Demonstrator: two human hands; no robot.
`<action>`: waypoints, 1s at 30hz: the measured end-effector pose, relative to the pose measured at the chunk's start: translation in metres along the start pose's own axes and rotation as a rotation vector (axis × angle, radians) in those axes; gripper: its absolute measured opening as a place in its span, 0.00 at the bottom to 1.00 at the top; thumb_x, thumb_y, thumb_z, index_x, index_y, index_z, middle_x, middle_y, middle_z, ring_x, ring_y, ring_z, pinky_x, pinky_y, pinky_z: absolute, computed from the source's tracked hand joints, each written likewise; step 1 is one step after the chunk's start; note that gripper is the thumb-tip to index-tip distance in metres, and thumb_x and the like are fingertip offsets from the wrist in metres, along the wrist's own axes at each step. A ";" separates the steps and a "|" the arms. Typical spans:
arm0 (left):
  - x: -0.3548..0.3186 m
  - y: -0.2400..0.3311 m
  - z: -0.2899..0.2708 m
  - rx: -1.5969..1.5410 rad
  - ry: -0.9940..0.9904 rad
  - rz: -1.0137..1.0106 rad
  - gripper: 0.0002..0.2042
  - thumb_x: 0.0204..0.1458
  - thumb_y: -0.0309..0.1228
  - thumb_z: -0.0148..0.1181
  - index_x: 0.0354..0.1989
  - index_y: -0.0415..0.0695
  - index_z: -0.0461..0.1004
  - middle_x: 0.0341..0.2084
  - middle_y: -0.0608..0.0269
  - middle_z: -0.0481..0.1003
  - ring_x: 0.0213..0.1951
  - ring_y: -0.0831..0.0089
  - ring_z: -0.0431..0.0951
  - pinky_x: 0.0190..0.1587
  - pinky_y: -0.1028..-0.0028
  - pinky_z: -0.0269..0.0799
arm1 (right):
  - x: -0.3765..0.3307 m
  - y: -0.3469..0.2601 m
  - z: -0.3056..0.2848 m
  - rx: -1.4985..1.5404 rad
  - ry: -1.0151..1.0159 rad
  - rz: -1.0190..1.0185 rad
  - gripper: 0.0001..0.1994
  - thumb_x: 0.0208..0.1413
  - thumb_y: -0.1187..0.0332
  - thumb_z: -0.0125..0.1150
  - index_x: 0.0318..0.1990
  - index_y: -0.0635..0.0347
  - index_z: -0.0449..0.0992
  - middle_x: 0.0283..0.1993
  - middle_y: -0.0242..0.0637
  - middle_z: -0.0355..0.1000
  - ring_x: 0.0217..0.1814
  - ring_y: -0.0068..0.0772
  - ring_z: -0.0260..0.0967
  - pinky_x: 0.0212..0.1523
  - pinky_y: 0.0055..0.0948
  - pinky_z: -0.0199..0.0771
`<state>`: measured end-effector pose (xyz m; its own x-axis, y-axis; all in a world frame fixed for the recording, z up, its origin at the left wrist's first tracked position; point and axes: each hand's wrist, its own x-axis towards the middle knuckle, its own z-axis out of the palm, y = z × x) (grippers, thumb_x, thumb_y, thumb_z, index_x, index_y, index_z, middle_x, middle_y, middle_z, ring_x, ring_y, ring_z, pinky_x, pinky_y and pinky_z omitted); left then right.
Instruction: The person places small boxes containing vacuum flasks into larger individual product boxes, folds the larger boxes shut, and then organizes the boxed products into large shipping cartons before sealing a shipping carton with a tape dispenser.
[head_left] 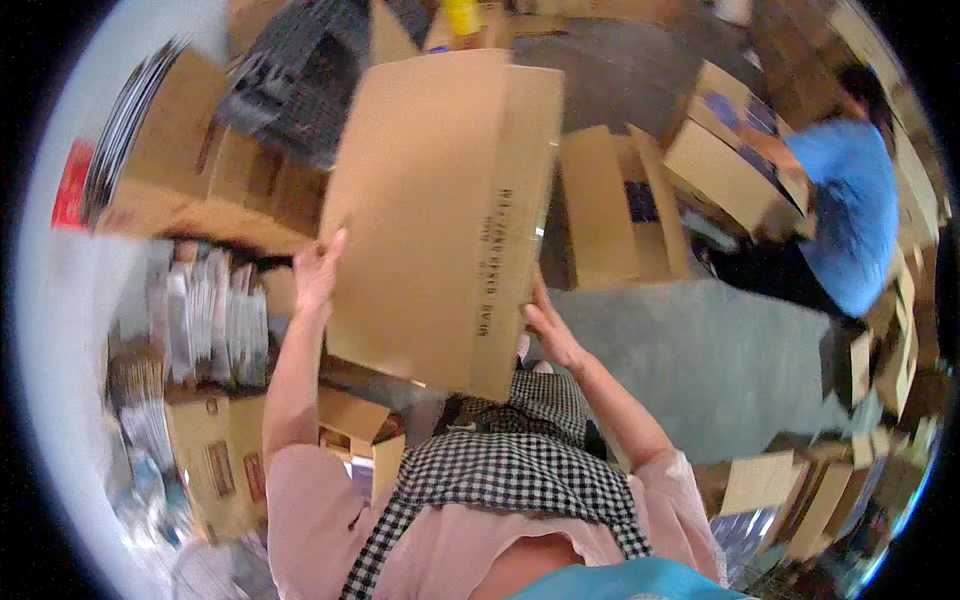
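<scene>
Fingers of both the left hand (318,268) and right hand (546,325) grip the flattened cardboard box (440,215), seemingly mid-unfolding; squaring it needs firm side holds.

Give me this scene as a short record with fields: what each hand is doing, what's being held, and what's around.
Held thing: large flattened cardboard box, raised in front of the person
Left hand: gripping the box's left edge
Right hand: gripping the box's lower right edge
Clothing: pink sleeves, black-and-white checked apron
Left side: shiny packets stacked in rows
Below left: small open carton
Ahead right: open cardboard box on the grey floor
Far right: another person in a blue shirt bent over a carton
</scene>
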<state>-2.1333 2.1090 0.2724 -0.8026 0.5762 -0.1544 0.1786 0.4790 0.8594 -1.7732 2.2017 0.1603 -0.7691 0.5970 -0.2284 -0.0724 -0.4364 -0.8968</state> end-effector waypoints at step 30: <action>-0.090 0.125 0.232 0.170 -1.007 0.371 0.10 0.53 0.22 0.57 0.42 0.28 0.73 0.38 0.57 0.76 0.38 0.72 0.76 0.42 0.72 0.70 | -0.267 0.059 -0.044 0.233 0.795 -0.059 0.36 0.61 0.46 0.50 0.69 0.55 0.48 0.66 0.50 0.57 0.66 0.45 0.57 0.59 0.42 0.67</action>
<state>-1.9067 2.2700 0.2805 0.1392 0.9456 -0.2940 0.4524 0.2034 0.8683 -1.5447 2.0460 0.1517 -0.0880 0.8829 -0.4613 -0.2960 -0.4653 -0.8342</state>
